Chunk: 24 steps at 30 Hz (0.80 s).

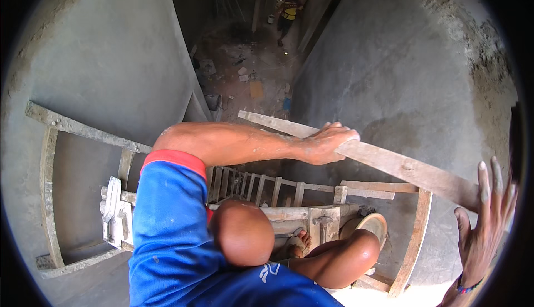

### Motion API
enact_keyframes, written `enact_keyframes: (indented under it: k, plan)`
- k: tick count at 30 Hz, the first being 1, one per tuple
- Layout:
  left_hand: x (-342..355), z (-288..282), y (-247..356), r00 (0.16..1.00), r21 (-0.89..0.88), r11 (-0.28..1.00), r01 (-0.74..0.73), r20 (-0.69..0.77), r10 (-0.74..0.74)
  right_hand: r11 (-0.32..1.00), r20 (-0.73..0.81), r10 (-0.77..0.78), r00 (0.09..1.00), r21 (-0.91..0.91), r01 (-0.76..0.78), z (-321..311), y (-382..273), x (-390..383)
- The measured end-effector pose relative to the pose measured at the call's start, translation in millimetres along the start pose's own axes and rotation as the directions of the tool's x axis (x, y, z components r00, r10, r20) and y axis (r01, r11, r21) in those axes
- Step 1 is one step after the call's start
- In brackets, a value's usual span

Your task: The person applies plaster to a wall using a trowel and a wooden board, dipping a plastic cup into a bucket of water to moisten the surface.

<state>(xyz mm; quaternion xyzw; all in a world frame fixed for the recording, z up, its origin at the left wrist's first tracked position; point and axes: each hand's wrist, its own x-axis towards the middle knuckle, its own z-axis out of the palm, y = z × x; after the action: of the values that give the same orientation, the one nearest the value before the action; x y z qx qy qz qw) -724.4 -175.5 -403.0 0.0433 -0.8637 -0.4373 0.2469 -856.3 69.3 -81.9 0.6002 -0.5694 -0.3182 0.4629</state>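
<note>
My left hand grips a long, pale, plaster-dusted wooden board, which slants from the middle of the view down to the right. My right hand is raised at the right edge with fingers stretched and spread, at the board's right end; whether it presses on the board or the wall is unclear. My bent knees and sandaled foot are below, on a wooden platform. A round shallow pan sits partly behind my right knee. A cement-smeared flat tool with a handle lies on the timber at left.
Wooden scaffolding frames and a ladder-like row of slats surround me between grey plastered walls. Far below, a debris-strewn floor holds a small pail and a person in yellow and dark clothing near a doorway.
</note>
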Motion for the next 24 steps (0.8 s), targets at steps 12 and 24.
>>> enact_keyframes:
  k: [12, 24]
  plan:
    - [-128, 31, -85, 0.976, 0.181, 0.979, 0.093, -0.213, -0.053, 0.831, 0.505, -0.251, 0.826, 0.55, -0.084, 5, -43, 3]
    - [-165, 77, -120, 0.956, 0.02, 0.977, 0.213, -0.213, -0.204, 0.865, 0.598, -0.254, 0.76, 0.492, -0.098, -24, -36, 38]
